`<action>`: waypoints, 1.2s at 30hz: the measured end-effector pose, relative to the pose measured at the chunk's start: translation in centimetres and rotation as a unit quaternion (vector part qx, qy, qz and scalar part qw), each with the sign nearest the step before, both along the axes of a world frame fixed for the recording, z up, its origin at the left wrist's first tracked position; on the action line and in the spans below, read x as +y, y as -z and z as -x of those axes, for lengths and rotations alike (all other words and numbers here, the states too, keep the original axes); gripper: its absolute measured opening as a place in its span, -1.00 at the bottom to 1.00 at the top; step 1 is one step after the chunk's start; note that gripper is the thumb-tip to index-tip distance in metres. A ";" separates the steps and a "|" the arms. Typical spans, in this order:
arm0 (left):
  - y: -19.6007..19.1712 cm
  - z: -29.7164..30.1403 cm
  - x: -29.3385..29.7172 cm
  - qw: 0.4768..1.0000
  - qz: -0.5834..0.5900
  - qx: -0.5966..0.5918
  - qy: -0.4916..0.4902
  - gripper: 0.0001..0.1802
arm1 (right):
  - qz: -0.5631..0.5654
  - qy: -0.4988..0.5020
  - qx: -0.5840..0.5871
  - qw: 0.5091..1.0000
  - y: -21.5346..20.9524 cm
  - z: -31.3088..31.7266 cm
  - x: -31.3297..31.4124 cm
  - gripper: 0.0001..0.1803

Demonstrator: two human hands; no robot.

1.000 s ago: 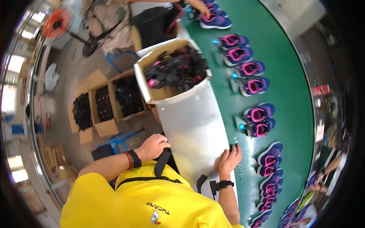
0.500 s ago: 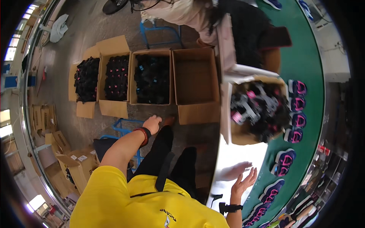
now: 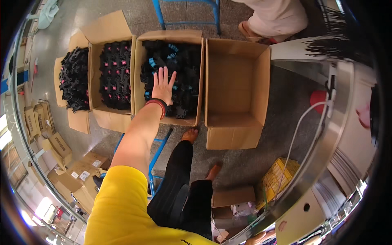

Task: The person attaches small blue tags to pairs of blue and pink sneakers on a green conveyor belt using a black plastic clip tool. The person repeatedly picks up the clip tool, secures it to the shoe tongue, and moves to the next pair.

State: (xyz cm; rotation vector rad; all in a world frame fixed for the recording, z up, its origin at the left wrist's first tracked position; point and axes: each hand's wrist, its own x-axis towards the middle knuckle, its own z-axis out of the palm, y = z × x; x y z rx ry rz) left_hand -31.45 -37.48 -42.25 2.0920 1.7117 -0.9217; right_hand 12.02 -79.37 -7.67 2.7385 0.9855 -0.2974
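My left hand (image 3: 164,86) is open, fingers spread, over a cardboard box (image 3: 201,81) filled with small black plastic pieces (image 3: 185,98), some with blue parts. It holds nothing; whether its fingertips touch the pieces cannot be told. To its right stands a cardboard box (image 3: 230,81) with nothing inside and its near flap folded out. My right hand (image 3: 261,237) shows only in part at the lower edge, by the table's rim, and its fingers are too cut off to read.
Two more boxes to the left hold black pieces (image 3: 115,77) with pink parts and dark pieces (image 3: 75,79). A blue metal stool (image 3: 157,157) stands near my legs. A yellow crate (image 3: 277,179) sits under the table edge (image 3: 322,163). Another person's leg (image 3: 277,18) is at the far side.
My view has swung toward the boxes on the floor. My left hand has reached forward from beside my leg to over the box of blue-marked pieces. My right hand has dropped to the lower edge.
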 end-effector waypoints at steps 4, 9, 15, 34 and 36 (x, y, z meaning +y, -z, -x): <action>4.4 1.3 1.5 0.999 -0.025 0.014 0.046 0.32 | 0.036 0.016 -0.007 0.999 1.5 1.3 1.6 -0.18; 6.0 3.0 2.8 0.993 0.008 -0.110 0.029 0.18 | 0.064 0.025 0.000 0.998 2.8 1.7 2.8 -0.19; 6.4 3.9 1.4 0.992 -0.029 -0.120 -0.031 0.25 | 0.070 0.038 0.005 0.997 3.8 2.0 3.9 -0.20; 7.1 2.4 1.2 0.984 0.029 -0.130 -0.122 0.16 | 0.072 0.030 0.024 0.997 5.5 1.4 5.5 -0.23; 6.5 2.5 0.9 0.978 0.026 -0.134 -0.156 0.14 | 0.066 0.025 0.029 0.997 5.7 1.3 5.6 -0.24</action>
